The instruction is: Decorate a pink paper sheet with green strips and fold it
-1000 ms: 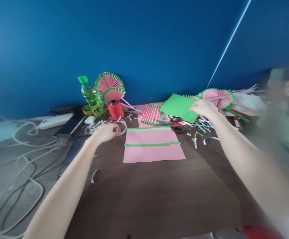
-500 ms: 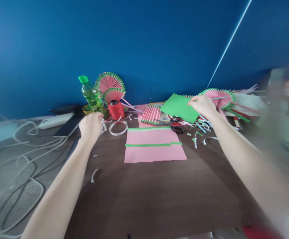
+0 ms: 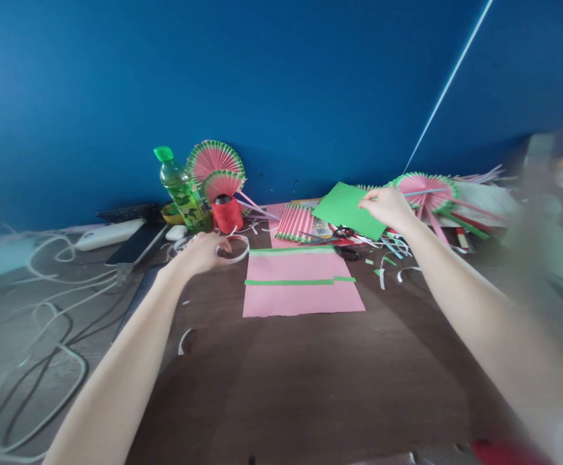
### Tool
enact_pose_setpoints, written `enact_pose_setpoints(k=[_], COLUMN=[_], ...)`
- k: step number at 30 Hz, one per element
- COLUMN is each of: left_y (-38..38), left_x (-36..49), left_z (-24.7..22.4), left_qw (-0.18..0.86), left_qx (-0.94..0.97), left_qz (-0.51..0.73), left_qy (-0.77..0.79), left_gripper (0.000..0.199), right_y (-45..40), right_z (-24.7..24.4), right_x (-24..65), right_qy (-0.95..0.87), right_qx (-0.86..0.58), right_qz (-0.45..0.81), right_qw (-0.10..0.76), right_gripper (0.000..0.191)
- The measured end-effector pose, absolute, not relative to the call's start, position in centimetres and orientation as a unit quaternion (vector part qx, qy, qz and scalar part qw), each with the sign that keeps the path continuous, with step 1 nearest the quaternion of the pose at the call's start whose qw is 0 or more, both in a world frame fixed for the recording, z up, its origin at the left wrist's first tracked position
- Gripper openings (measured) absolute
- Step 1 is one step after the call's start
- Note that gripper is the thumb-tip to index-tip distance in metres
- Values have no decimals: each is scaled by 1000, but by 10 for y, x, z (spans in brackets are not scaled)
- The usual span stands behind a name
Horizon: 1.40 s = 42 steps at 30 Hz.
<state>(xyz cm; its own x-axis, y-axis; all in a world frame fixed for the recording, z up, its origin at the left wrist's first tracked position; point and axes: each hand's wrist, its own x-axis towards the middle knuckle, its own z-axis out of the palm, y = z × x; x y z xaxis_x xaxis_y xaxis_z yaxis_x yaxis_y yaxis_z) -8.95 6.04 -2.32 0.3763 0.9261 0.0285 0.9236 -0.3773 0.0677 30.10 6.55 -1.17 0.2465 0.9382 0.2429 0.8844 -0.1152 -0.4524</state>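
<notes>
My left hand (image 3: pixel 203 252) is at the left side of a roll of white tape (image 3: pixel 246 248), its fingertips curled around the rim into the hole. My right hand (image 3: pixel 388 205) pinches at the right part of a green paper sheet (image 3: pixel 342 205), which lies tilted over a pile of paper things. Between my hands a pink paper sheet (image 3: pixel 300 300) lies flat on the table. A green strip (image 3: pixel 288 282) crosses its middle, with a short green piece at the right end, and a paler green band runs along its far edge.
Behind my left hand stand a red thread spool (image 3: pixel 226 214), a green-capped bottle (image 3: pixel 181 194) and pink-and-green folded fans (image 3: pixel 216 158). Black-handled scissors (image 3: pixel 345 252) lie by the pleated pink paper (image 3: pixel 293 223). Paper scraps (image 3: pixel 397 244) lie at right, cables (image 3: pixel 63 310) at left.
My left hand has moved right, from beside the bottle to the tape roll. My right hand has shifted slightly left over the green sheet. The pink sheet has stayed put.
</notes>
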Motion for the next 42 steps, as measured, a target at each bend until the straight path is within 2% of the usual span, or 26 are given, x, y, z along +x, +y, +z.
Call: enact_pose_setpoints(k=[4, 8, 11, 13, 17, 20, 22, 26, 32, 42], left_y=[58, 54, 49, 43, 28, 18, 13, 7, 1, -2], left_x=[-80, -76, -65, -53, -26, -11, -5, 5, 13, 15], left_z=[-26, -20, -15, -15, -22, -27, -30, -32, -31, -26], left_qw=[70, 83, 193, 285, 405, 433, 449, 494, 570, 606], left_qx=[839, 787, 777, 772, 752, 749, 743, 714, 654, 616], left_qz=[66, 208, 296, 316, 337, 345, 361, 372, 389, 396], left_qy=[535, 575, 521, 472, 396, 363, 340, 329, 309, 311], left_gripper=[12, 16, 18, 17, 19, 19, 19, 19, 41, 35], right_y=[61, 54, 47, 40, 25, 14, 8, 3, 4, 1], right_z=[-9, -6, -6, -8, -16, -21, -23, -26, -33, -33], right_x=[291, 277, 259, 243, 208, 191, 185, 180, 179, 178], right_qy=[-639, -666, -699, -725, -778, -804, -814, -821, -821, -820], right_qx=[-709, -661, -604, -552, -438, -375, -351, -340, -322, -295], right_qz=[84, 126, 162, 186, 178, 136, 109, 92, 94, 117], right_qw=[287, 321, 347, 368, 414, 442, 449, 449, 463, 476], right_gripper=[24, 22, 22, 22, 23, 36, 37, 30, 27, 13])
